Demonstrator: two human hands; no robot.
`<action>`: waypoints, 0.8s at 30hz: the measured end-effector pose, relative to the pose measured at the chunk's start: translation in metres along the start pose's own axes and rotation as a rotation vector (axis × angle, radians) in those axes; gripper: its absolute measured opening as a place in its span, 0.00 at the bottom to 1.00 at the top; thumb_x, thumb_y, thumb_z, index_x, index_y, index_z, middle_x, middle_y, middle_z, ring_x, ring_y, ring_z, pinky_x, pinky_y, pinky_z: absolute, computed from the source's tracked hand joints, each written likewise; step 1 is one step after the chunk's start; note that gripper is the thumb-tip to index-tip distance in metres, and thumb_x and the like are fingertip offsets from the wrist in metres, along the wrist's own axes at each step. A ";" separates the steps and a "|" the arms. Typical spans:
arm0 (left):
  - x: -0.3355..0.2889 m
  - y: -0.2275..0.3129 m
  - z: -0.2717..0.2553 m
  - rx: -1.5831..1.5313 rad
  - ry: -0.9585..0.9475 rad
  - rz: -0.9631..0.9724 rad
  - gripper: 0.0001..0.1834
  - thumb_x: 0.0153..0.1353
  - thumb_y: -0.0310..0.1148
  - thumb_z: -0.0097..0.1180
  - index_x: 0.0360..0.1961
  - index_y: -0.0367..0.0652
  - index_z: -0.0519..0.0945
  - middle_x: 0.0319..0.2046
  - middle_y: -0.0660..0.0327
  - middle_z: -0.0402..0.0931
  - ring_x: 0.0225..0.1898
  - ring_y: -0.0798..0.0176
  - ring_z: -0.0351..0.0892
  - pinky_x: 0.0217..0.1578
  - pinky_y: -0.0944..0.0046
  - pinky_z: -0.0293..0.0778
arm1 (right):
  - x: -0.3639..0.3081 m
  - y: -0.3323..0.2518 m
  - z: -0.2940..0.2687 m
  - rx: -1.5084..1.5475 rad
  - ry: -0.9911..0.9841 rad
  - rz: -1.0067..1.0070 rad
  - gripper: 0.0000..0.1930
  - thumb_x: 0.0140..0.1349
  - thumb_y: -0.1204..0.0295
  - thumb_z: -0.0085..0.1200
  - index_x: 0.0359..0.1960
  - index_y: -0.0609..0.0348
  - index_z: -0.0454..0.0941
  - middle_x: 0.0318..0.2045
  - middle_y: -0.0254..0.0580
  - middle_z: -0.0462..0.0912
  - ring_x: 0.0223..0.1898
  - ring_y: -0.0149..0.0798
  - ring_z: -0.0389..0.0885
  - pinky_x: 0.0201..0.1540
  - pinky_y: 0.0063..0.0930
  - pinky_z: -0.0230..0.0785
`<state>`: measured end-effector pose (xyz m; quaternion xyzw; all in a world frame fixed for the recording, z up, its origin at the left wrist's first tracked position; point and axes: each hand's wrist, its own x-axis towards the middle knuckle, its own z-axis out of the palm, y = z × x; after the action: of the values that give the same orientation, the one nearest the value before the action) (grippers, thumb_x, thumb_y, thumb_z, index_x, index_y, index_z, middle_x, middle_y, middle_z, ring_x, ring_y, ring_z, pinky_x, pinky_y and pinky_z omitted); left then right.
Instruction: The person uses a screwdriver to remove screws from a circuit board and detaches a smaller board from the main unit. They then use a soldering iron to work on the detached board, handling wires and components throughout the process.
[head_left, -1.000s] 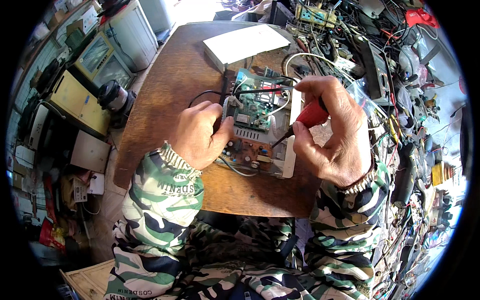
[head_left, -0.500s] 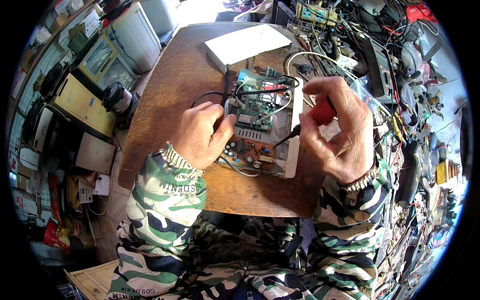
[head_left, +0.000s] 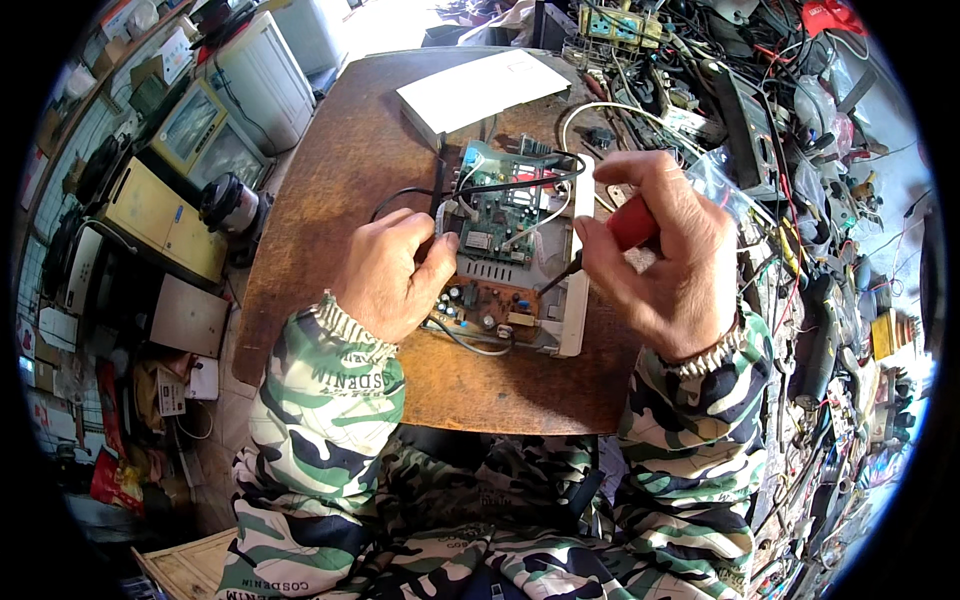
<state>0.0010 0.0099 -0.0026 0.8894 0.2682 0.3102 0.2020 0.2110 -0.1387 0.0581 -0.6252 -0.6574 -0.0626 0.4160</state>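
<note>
An opened electronic box lies on the wooden table, with a green circuit board [head_left: 497, 228] at the far end and a brown power board [head_left: 488, 308] nearer me. Its white front panel [head_left: 573, 312] runs along the right side. My left hand [head_left: 390, 278] is closed on the box's left edge, thumb on top and fingertips hidden. In my right hand [head_left: 675, 265] is a screwdriver [head_left: 632, 224] with a red handle. The dark shaft slants down left, its tip at the brown board's right edge. Black and white cables cross the green board.
A white metal cover [head_left: 485, 92] lies at the table's far end. Tangled cables and electronic parts heap up along the right, some near my right hand. Left of the wooden table [head_left: 500, 395] stand a dark jug-like appliance [head_left: 232, 203] and a yellow cabinet [head_left: 165, 215].
The whole view has shifted slightly, so the table and box appear a little further left. Both hands keep their hold, and the screwdriver tip stays at about the same spot on the brown board.
</note>
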 end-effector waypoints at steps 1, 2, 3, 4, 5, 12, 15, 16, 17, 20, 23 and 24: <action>0.001 0.000 0.001 0.003 0.005 0.012 0.15 0.63 0.31 0.60 0.23 0.32 0.73 0.22 0.45 0.72 0.26 0.39 0.76 0.27 0.47 0.69 | 0.001 0.003 0.001 0.056 0.008 -0.051 0.23 0.54 0.78 0.64 0.53 0.64 0.75 0.21 0.40 0.81 0.25 0.30 0.82 0.32 0.22 0.72; 0.002 0.001 0.001 -0.005 0.000 0.000 0.15 0.63 0.31 0.60 0.23 0.32 0.73 0.22 0.45 0.72 0.26 0.39 0.75 0.27 0.47 0.68 | 0.001 0.001 -0.001 0.044 0.004 -0.038 0.23 0.54 0.77 0.65 0.53 0.64 0.75 0.21 0.40 0.81 0.24 0.30 0.81 0.32 0.22 0.73; 0.001 0.002 0.001 -0.013 -0.005 -0.012 0.15 0.63 0.31 0.60 0.23 0.32 0.73 0.22 0.45 0.72 0.26 0.39 0.75 0.27 0.47 0.68 | 0.002 -0.001 -0.002 0.032 0.000 -0.026 0.24 0.54 0.77 0.66 0.54 0.64 0.75 0.21 0.40 0.82 0.24 0.31 0.81 0.32 0.22 0.73; 0.001 0.002 0.001 -0.022 -0.009 -0.025 0.15 0.63 0.31 0.60 0.23 0.32 0.73 0.22 0.45 0.72 0.25 0.39 0.75 0.27 0.47 0.68 | 0.002 -0.002 -0.003 0.018 -0.005 -0.014 0.25 0.54 0.76 0.66 0.54 0.64 0.75 0.21 0.41 0.82 0.23 0.31 0.81 0.33 0.22 0.73; 0.001 -0.001 0.002 -0.006 -0.005 0.005 0.15 0.63 0.31 0.61 0.23 0.32 0.73 0.22 0.45 0.71 0.25 0.39 0.75 0.26 0.47 0.67 | -0.001 0.000 -0.003 -0.063 0.009 0.027 0.26 0.54 0.76 0.66 0.55 0.64 0.74 0.21 0.41 0.82 0.23 0.31 0.81 0.33 0.22 0.73; -0.001 -0.001 0.000 0.006 -0.008 -0.016 0.15 0.63 0.31 0.61 0.24 0.33 0.73 0.22 0.46 0.71 0.24 0.40 0.75 0.26 0.47 0.67 | 0.003 -0.001 0.005 0.048 0.069 -0.027 0.18 0.55 0.75 0.68 0.46 0.59 0.74 0.22 0.36 0.79 0.21 0.36 0.82 0.25 0.31 0.74; 0.001 0.000 -0.001 0.002 -0.010 0.005 0.16 0.63 0.32 0.61 0.24 0.33 0.73 0.22 0.45 0.71 0.24 0.40 0.75 0.26 0.47 0.68 | -0.001 -0.002 -0.002 -0.011 0.024 0.055 0.20 0.54 0.77 0.66 0.49 0.61 0.76 0.24 0.39 0.79 0.24 0.33 0.80 0.29 0.26 0.73; 0.000 -0.002 -0.001 0.012 -0.001 0.006 0.16 0.63 0.32 0.61 0.24 0.33 0.73 0.22 0.45 0.71 0.24 0.40 0.75 0.26 0.47 0.68 | -0.001 -0.001 -0.001 0.001 0.013 0.051 0.21 0.54 0.76 0.66 0.50 0.62 0.76 0.24 0.39 0.80 0.25 0.31 0.79 0.31 0.24 0.73; -0.002 -0.003 -0.001 0.021 0.009 0.007 0.16 0.63 0.32 0.61 0.24 0.33 0.73 0.22 0.45 0.71 0.25 0.40 0.75 0.26 0.47 0.68 | 0.002 0.001 0.002 0.048 0.056 -0.049 0.20 0.54 0.74 0.69 0.48 0.62 0.76 0.21 0.38 0.80 0.22 0.31 0.78 0.29 0.24 0.72; 0.000 -0.001 0.000 0.000 -0.015 -0.022 0.16 0.63 0.32 0.61 0.24 0.33 0.73 0.22 0.45 0.71 0.25 0.40 0.75 0.26 0.47 0.68 | 0.002 0.001 0.004 -0.003 0.088 -0.037 0.19 0.55 0.75 0.68 0.47 0.63 0.77 0.21 0.38 0.79 0.21 0.31 0.79 0.31 0.23 0.73; 0.002 0.000 -0.001 0.014 -0.033 -0.012 0.15 0.63 0.32 0.60 0.24 0.32 0.73 0.22 0.46 0.71 0.25 0.40 0.75 0.26 0.47 0.68 | -0.002 0.000 0.000 -0.031 0.035 0.067 0.20 0.54 0.78 0.65 0.49 0.64 0.77 0.23 0.41 0.80 0.24 0.32 0.82 0.32 0.24 0.74; 0.001 0.000 -0.001 0.008 -0.022 -0.012 0.15 0.63 0.31 0.60 0.24 0.33 0.73 0.22 0.46 0.71 0.25 0.40 0.75 0.26 0.47 0.68 | -0.002 0.000 -0.001 -0.016 0.025 0.069 0.20 0.53 0.78 0.65 0.49 0.64 0.77 0.24 0.41 0.81 0.24 0.33 0.83 0.32 0.24 0.74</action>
<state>0.0008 0.0109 -0.0010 0.8920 0.2725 0.2982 0.2030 0.2111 -0.1409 0.0572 -0.6500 -0.6296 -0.0612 0.4211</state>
